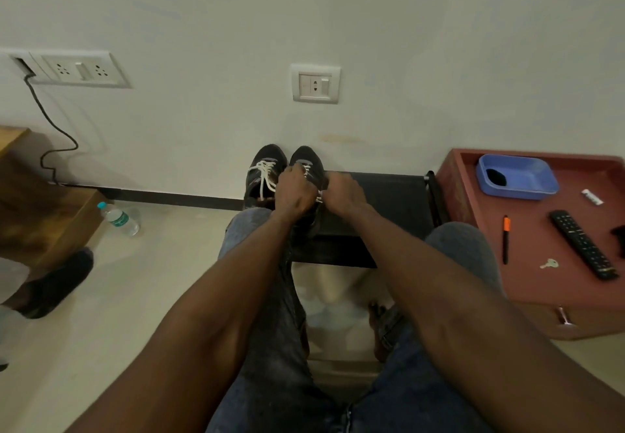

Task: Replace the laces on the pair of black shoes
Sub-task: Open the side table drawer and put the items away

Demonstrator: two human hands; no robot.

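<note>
Two black low-top shoes stand side by side, toes to the far wall, on a dark bench: the left shoe [263, 175] and the right shoe [306, 165]. A white cord lace [265, 172] is already threaded across the left one, its ends trailing loose. Such cord is probably light, limp and a little slippery, so it is best pinched near its stiff tip, while the shoe upper should be soft enough to steady with the other hand. Over the right shoe, the left hand [293, 192] curls down onto its lacing and the right hand [341, 192] sits just beside it, fingers bent round a short white stretch of lace [319, 195]. Right of the bench, a reddish-brown table [527, 280] carries a blue plastic tray [517, 175].
</note>
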